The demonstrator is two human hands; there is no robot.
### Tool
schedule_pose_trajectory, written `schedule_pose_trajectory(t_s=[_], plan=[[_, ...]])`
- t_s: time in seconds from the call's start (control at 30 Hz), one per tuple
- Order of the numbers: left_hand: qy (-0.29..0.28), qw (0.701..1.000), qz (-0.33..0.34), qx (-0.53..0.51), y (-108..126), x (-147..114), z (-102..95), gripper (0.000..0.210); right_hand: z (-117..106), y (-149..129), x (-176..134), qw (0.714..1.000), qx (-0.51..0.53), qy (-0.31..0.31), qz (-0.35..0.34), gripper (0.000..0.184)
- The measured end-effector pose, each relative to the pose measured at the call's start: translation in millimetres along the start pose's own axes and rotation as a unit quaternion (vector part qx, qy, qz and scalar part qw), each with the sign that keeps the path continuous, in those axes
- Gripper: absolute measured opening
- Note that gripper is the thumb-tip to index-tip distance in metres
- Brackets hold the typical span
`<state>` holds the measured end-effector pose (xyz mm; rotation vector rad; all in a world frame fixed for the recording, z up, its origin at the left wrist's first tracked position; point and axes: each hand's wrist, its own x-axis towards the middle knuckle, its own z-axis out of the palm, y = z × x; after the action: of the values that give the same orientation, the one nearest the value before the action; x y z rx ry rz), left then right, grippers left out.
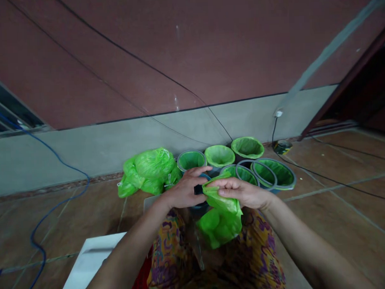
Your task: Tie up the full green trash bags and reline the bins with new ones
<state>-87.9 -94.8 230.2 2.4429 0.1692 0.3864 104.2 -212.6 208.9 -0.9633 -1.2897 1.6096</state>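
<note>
Far left by wall (116, 143), tied green bags (152, 169) heaped, perhaps out of our way; near middle, our left hand (186, 189) spread, gripping nothing visible, beside loose green bag (222, 227), whose top our right hand (238, 191) pinches, likely steadying it; farther right, lined bins (247, 147) clustered, seemingly within reach

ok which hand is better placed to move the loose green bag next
Probably the right: the right hand pinches the green bag near its top, while the left hand is open beside it, with no clear grip visible.
</note>
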Motion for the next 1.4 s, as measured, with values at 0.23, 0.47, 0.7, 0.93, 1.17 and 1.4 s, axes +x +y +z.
schedule_pose_trajectory(t_s=[0.23, 0.47, 0.7, 0.93, 1.17, 1.4], plan=[[0.086, 0.981, -0.083, -0.155, -14, -10, -7.9, 0.008, -19, -9, -7, 0.995, -0.029, 0.086, -0.029, 0.043], [0.113, 0.905, -0.175, -0.371, 8, -7, 50.4, 0.05, -2, 5, 12, 0.958, 0.044, 0.267, -0.096, 0.035], [0.188, 0.89, -0.145, -0.389, 18, -10, 122.7, 0.046, 41, 27, 51, 0.877, 0.156, 0.43, -0.145, 0.029], [0.325, 0.807, -0.276, -0.409, -3, -18, 102.8, 0.024, 23, 17, 33, 0.89, -0.044, 0.424, -0.161, 0.04], [0.307, 0.791, -0.253, -0.465, -8, -25, 72.2, 0.04, 15, 65, 20, 0.938, 0.007, 0.341, -0.063, 0.075], [0.391, 0.785, -0.272, -0.395, -28, -27, 71.3, 0.042, 19, 76, 35, 0.905, 0.06, 0.407, -0.106, 0.068]])
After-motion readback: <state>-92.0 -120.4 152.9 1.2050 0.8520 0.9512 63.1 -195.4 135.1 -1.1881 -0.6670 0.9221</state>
